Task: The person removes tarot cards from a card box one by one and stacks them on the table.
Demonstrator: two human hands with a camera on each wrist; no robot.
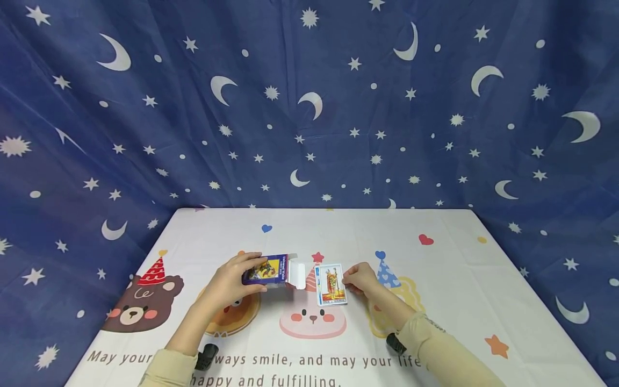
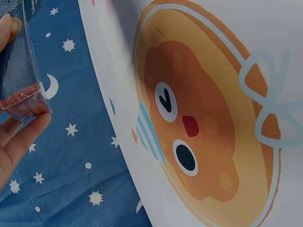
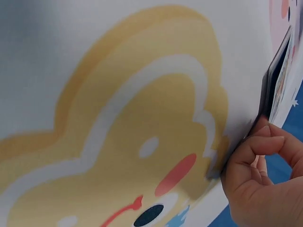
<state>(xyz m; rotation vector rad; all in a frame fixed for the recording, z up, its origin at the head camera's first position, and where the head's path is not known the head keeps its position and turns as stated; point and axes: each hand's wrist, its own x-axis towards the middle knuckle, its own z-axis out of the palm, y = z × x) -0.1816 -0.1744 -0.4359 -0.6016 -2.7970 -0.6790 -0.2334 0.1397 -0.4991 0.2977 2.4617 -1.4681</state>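
My left hand (image 1: 233, 277) grips a blue and yellow tarot card box (image 1: 267, 270), thumb on the near side and fingers on the far side. The white flap (image 1: 297, 275) at its right end hangs out. In the left wrist view, the fingertips (image 2: 40, 124) press against the clear-wrapped end of the box (image 2: 16, 75). Just right of the flap lie a few tarot cards (image 1: 331, 286), the top one face up with a figure on it. My right hand (image 1: 362, 278) pinches their right edge. The right wrist view shows the cards (image 3: 278, 75) edge-on, lifted at a slant.
A white tablecloth (image 1: 411, 236) with cartoon animals and printed lettering covers the table. Behind it hangs a blue curtain (image 1: 333, 166) with moons and stars. Black devices (image 1: 207, 357) sit at both wrists, close over the cloth.
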